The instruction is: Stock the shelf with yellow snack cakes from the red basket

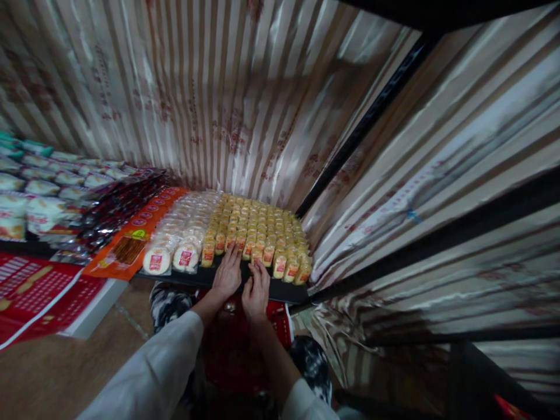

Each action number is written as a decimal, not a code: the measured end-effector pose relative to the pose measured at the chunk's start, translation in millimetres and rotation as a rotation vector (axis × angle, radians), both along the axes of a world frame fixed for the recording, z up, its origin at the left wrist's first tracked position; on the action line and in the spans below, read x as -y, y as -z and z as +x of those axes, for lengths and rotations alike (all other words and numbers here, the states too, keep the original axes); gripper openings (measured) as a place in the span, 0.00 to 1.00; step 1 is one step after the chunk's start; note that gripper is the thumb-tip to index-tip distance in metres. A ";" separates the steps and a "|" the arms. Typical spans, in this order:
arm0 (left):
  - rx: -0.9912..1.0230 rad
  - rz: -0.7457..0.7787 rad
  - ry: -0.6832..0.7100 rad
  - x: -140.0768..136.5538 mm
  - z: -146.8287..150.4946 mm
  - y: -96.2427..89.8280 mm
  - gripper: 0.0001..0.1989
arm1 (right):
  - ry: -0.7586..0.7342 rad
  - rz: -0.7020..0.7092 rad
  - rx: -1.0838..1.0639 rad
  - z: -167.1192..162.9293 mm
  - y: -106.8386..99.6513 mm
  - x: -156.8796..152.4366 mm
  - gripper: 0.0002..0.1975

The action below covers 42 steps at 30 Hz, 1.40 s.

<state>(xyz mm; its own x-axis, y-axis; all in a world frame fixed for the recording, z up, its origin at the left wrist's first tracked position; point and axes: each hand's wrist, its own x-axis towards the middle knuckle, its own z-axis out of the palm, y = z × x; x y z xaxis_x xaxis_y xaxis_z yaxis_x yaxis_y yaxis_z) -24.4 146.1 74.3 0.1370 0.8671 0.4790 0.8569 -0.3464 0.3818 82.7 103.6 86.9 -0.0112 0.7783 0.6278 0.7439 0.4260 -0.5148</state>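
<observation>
Rows of small yellow wrapped snack packs [262, 224] with red-and-white labels stand close together on a black shelf [280, 290]. My left hand [227, 272] reaches over the shelf's front edge, fingers stretched out and the tips against the front row of packs. Just to its right, my right hand [256, 290] touches the lower front of another pack with its fingertips, its thumb apart from the fingers. Neither hand is closed round a pack. Left of the yellow packs are clear-wrapped round white cakes [186, 256] with red labels.
Further left lie an orange snack bag [126, 242], dark shiny packets [116, 204] and rows of white packets [41, 186]. A red printed carton [39, 297] is below them. Striped sheeting [245, 99] hangs behind, and a black metal post [367, 125] rises at the right.
</observation>
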 end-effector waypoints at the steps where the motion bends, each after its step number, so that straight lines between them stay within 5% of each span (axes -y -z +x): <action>1: 0.004 0.003 0.007 0.8 -0.4 -1.6 0.25 | -0.002 -0.004 -0.001 -0.3 -0.2 -0.1 0.21; 7: 0.090 0.078 -0.158 18.6 -11.7 -13.0 0.22 | -0.105 -0.069 0.055 -9.5 5.7 -6.9 0.29; 12: 0.081 0.088 -0.329 36.4 -30.9 -4.1 0.21 | -0.169 -0.169 0.133 -32.6 5.5 -19.1 0.34; 26: 0.008 0.096 -0.269 18.2 -47.4 27.0 0.26 | -0.083 -0.288 0.331 -62.3 7.5 -46.8 0.30; 42: -0.069 0.109 -0.267 15.4 -52.1 30.9 0.29 | -0.008 -0.371 0.376 -69.9 5.7 -48.9 0.28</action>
<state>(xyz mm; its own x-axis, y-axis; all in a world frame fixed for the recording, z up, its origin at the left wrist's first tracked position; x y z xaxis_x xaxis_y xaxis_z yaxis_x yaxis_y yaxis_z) -76.5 130.7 43.4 -0.0540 0.8204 0.5692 0.9458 -0.1408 0.2927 12.8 152.5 81.2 -0.1898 0.9463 0.2617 0.9036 0.2726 -0.3305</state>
